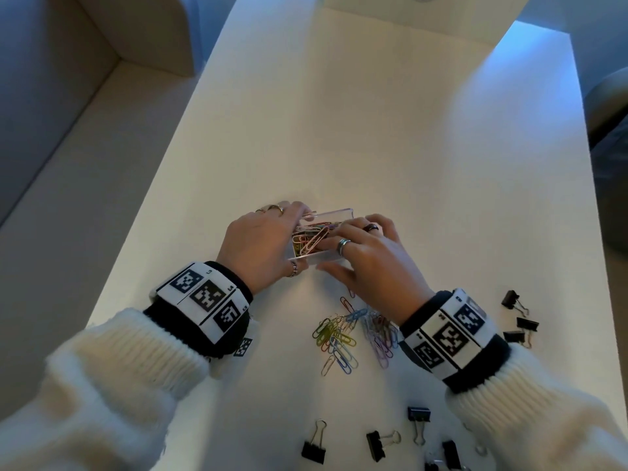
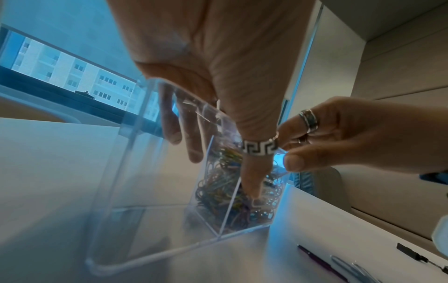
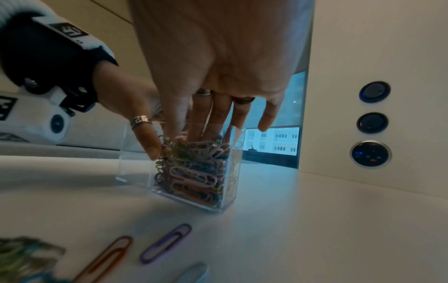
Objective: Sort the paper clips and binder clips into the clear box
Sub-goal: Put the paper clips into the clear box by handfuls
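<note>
Box: clear box (image 1: pixel 334 254) stands on the white table (image 1: pixel 390 137), mid-table, between both hands.
Contents: one compartment packed with coloured paper clips (image 3: pixel 194 170); the other compartment looks empty, though the glare makes this unsure.
Left hand: left hand (image 1: pixel 261 248) grips the box's left side, thumb on the near wall, fingers curled over the far rim.
Right hand: right hand (image 1: pixel 377 258) has straight fingers reaching down onto the clips in the box; holds nothing I can make out.
Loose clips: heap of paper clips (image 1: pixel 353 333) near the right wrist.
Binder clips: black binder clips (image 1: pixel 377 443) scattered along the near edge, well apart from the box.
</note>
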Motion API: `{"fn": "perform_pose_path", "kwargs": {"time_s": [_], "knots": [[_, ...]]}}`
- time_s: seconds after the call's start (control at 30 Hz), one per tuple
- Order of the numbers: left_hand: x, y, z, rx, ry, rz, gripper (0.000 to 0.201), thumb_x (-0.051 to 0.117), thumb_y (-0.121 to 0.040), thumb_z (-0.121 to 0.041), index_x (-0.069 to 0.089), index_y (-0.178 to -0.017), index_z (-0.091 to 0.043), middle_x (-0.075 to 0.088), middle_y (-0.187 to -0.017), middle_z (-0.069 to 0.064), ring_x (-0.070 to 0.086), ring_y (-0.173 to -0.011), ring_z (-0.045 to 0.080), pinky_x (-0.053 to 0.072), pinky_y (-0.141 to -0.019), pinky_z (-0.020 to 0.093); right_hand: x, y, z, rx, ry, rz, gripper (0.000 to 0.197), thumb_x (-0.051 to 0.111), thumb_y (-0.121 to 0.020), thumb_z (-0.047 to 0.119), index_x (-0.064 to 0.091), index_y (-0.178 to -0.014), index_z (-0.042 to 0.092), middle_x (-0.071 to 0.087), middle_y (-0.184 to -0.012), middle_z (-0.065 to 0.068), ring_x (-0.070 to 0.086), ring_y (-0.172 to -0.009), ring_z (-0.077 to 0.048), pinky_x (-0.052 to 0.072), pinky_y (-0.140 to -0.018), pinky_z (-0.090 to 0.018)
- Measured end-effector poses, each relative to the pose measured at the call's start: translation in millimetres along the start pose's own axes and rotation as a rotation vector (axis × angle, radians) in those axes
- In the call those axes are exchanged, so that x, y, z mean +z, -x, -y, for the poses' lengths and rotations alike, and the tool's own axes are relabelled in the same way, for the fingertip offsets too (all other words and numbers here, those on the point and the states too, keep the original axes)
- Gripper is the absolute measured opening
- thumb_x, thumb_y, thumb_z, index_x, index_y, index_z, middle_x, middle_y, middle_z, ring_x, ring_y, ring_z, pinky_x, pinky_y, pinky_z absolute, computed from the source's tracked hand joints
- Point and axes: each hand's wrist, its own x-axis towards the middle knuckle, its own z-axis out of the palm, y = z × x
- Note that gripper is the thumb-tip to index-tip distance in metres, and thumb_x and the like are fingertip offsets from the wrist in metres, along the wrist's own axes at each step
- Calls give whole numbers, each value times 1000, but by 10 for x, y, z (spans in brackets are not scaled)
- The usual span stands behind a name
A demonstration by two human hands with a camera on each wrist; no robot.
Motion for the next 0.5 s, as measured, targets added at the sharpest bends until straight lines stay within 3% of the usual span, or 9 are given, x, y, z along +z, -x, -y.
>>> {"fn": "perform_pose_path", "kwargs": {"time_s": [0.2, 0.33, 0.5], "knots": [[9, -8, -5, -1, -10, -10, 63, 72, -68, -43, 43, -122, -29, 58, -116, -7, 57, -103, 16, 45, -77, 30, -96, -43, -9, 0, -7, -26, 40, 39, -83, 46, 68, -100, 23, 67, -98, 4, 62, -93, -22, 30, -93, -36], [17, -17, -6, 0, 0, -18, 62, 72, -69, -41, 42, -123, -29, 57, -117, -7, 56, -105, 17, 44, -79, 31, -29, -10, 16, -39, 19, 19, 37, 61, -78, 39, 64, -111, 24, 65, -110, 3, 59, -104, -25, 34, -96, -47], [18, -22, 1, 85, 35, -103, 76, 76, -67, -36, 37, -132, -27, 51, -124, 3, 57, -105, 23, 44, -79, 33, -113, 41, -110, 80, -61, -219, 32, 66, -78, 33, 65, -107, 19, 64, -106, 1, 49, -106, -20, 36, -90, -43]]}}
